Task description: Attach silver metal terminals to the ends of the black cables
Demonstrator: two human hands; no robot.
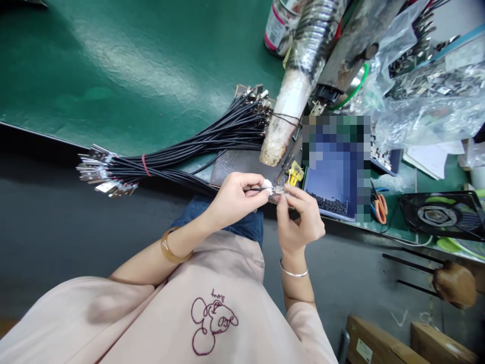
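Observation:
My left hand (237,199) is closed on a thin black cable (254,189), with white coverings on the fingertips. Opposite it, my right hand (303,215) pinches a small metal terminal (279,189) at the cable's end. The two hands almost meet at the bench edge. Left of them lies a bundle of black cables (200,144), tied with a red band (146,165). Flat metal pieces (106,169) tip the bundle's near end, which juts past the bench edge. Behind my left hand sits a dark metal plate (235,167).
A duct hose with a whitish nozzle (282,119) hangs low just beyond my hands. To the right stand a blue tray (333,156) of small black pieces, orange-handled pliers (380,207) and a black fan (439,215). Plastic bags of metal parts (435,86) lie farther back.

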